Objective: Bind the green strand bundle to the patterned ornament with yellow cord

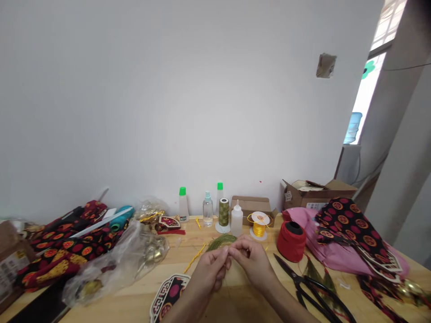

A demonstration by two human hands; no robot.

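A person's left hand (213, 265) and right hand (253, 261) appear bare, as do the left wrist (199, 280) and the right wrist (268, 288). Skin is uncovered along the left forearm (184, 299) and the right forearm (288, 305) down to the bottom edge of the frame, which cuts off both arms. The hands are of slender build, with slim fingers (245, 242), narrow thumbs (222, 255) and smooth, rounded backs. Both wrists are slim, each forearm broadening gently away from the hand. Fingernails and finer details are too small to make out.
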